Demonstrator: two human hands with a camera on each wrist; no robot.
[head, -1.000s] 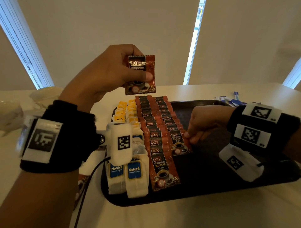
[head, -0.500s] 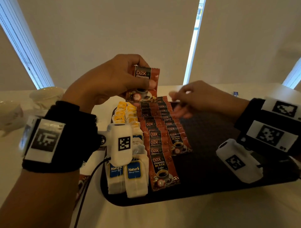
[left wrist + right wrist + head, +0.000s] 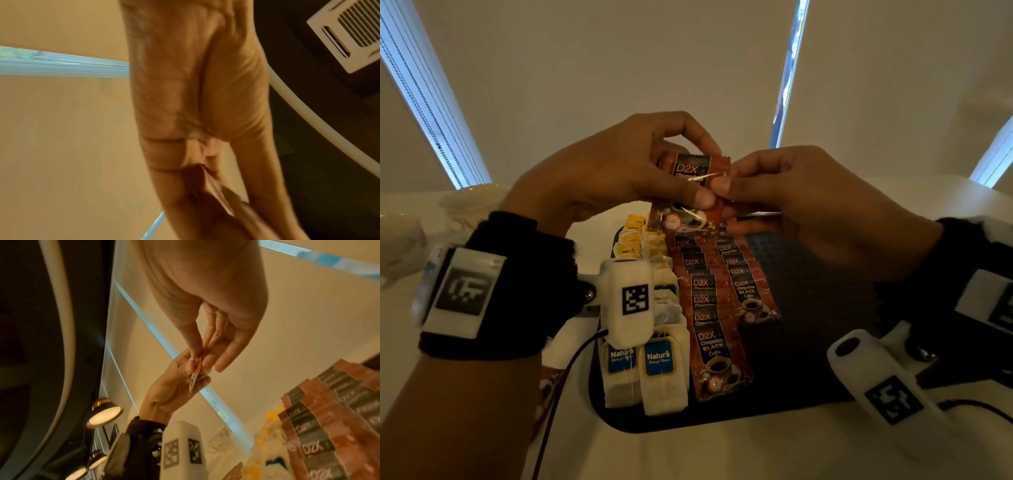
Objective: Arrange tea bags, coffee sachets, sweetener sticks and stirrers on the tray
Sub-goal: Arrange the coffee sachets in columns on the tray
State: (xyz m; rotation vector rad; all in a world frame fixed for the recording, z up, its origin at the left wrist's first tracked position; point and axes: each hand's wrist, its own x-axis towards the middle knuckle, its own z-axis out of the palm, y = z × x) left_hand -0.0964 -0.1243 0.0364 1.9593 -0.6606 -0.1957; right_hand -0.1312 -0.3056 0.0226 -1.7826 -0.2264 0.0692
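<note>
Here both hands pinch one coffee sachet [image 3: 690,192] above the tray [image 3: 808,308]: left hand [image 3: 613,178] should release only once right hand [image 3: 808,212] grips firmly

Tray [image 3: 808,407] on the table [image 3: 722,452], near its front edge. Two rows of tea bags [image 3: 645,373] along the tray's left side, running front to back. Two overlapping rows of coffee sachets [image 3: 717,353] just right of them. Both hands meet above the tray's far end: left hand [image 3: 599,171] and right hand [image 3: 818,205] together holding one sachet [image 3: 690,192] over the rows. Cups [image 3: 400,240] at far left on the table.
</note>
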